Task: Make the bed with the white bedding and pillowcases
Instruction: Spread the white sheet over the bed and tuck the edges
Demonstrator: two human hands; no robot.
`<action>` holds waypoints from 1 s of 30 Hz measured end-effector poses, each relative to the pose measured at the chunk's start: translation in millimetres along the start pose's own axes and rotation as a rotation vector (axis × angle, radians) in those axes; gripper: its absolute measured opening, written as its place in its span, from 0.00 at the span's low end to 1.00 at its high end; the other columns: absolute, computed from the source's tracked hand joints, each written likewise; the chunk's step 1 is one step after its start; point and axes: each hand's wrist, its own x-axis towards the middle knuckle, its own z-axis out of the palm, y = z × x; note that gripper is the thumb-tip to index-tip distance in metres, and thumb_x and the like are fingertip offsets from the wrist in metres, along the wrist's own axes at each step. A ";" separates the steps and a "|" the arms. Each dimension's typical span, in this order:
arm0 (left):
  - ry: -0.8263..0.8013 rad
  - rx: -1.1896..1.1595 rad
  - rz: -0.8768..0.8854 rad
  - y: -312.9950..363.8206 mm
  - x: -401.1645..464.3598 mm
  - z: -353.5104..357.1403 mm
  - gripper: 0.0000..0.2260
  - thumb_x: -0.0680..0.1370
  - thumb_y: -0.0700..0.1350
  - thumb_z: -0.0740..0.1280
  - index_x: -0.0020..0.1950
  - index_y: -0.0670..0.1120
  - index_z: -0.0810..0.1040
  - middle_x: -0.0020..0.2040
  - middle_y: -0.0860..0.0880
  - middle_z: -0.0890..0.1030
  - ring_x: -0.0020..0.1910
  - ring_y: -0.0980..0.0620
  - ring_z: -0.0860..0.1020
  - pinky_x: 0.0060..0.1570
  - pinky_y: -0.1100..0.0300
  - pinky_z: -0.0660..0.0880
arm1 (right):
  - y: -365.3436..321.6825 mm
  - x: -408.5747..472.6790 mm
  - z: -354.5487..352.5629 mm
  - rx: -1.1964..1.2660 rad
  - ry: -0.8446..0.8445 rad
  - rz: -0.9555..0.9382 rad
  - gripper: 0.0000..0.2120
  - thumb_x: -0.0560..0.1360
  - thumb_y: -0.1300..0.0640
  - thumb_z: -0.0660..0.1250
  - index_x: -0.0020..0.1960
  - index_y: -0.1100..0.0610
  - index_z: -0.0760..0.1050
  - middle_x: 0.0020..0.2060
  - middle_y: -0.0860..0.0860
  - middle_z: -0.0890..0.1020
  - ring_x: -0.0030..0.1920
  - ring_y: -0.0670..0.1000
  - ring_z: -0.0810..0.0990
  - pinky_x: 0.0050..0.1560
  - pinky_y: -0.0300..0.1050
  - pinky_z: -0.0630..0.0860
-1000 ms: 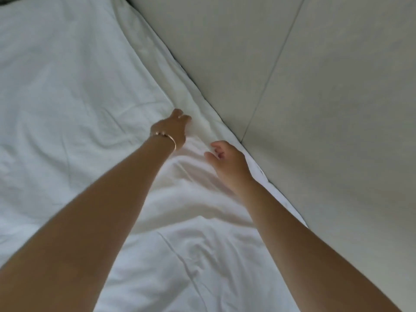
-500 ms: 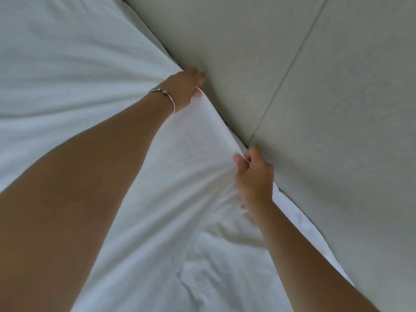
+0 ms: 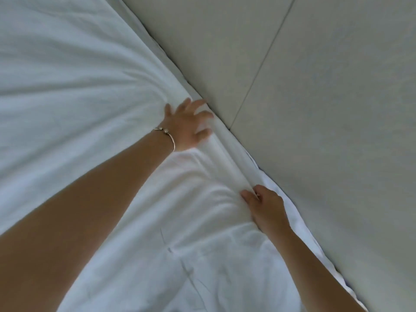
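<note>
- The right hand (image 3: 266, 210) has its grip closed, thumb and curled fingers pinching a fold of the white sheet (image 3: 78, 91) near its edge.
- The left hand (image 3: 186, 124) lies spread on the sheet, fingers splayed and slightly blurred, gripping nothing; a bracelet (image 3: 166, 136) circles its wrist.
- The sheet covers the bed, creases fanning from the left hand, its edge running along the grey padded headboard (image 3: 315, 109).
</note>
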 end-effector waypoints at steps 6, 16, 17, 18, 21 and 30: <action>0.044 0.137 -0.332 24.2 -39.0 38.9 0.36 0.76 0.70 0.45 0.79 0.54 0.42 0.79 0.47 0.39 0.77 0.44 0.37 0.68 0.28 0.41 | -11.8 -12.5 15.3 -0.544 0.404 -0.365 0.13 0.78 0.50 0.62 0.59 0.55 0.73 0.50 0.53 0.80 0.49 0.58 0.78 0.43 0.49 0.71; 0.028 -0.023 -0.484 -61.8 -15.5 8.3 0.24 0.80 0.64 0.42 0.76 0.66 0.42 0.78 0.52 0.34 0.76 0.46 0.33 0.66 0.26 0.42 | -139.0 42.3 91.9 -0.437 -0.078 -0.540 0.29 0.83 0.44 0.43 0.80 0.52 0.40 0.79 0.47 0.42 0.78 0.49 0.40 0.77 0.51 0.40; 0.026 -0.020 -0.500 -75.3 -8.5 1.1 0.24 0.80 0.63 0.43 0.76 0.66 0.41 0.78 0.53 0.35 0.76 0.46 0.33 0.65 0.26 0.42 | -165.6 59.6 101.7 -0.424 -0.081 -0.588 0.28 0.84 0.47 0.45 0.80 0.53 0.41 0.79 0.47 0.43 0.78 0.49 0.41 0.77 0.50 0.41; 0.018 -0.017 -0.514 -88.9 -2.1 -5.6 0.23 0.81 0.61 0.43 0.76 0.66 0.40 0.78 0.53 0.35 0.76 0.45 0.34 0.65 0.25 0.42 | -188.6 76.8 111.5 -0.421 -0.072 -0.607 0.27 0.84 0.48 0.46 0.80 0.53 0.42 0.79 0.47 0.44 0.79 0.49 0.41 0.77 0.50 0.42; 0.025 -0.019 -0.549 -133.9 18.1 -21.8 0.23 0.81 0.61 0.42 0.74 0.68 0.37 0.78 0.55 0.34 0.76 0.45 0.34 0.64 0.25 0.42 | -234.7 123.3 136.6 -0.451 -0.016 -0.616 0.27 0.84 0.49 0.45 0.80 0.54 0.41 0.79 0.49 0.44 0.79 0.50 0.42 0.76 0.49 0.42; 0.157 -0.054 -0.634 -218.3 73.9 -22.9 0.33 0.69 0.78 0.40 0.71 0.72 0.35 0.77 0.55 0.33 0.75 0.45 0.32 0.62 0.23 0.37 | -265.3 182.1 174.3 -0.529 0.147 -0.688 0.28 0.82 0.45 0.40 0.79 0.50 0.37 0.79 0.47 0.43 0.78 0.45 0.43 0.76 0.44 0.42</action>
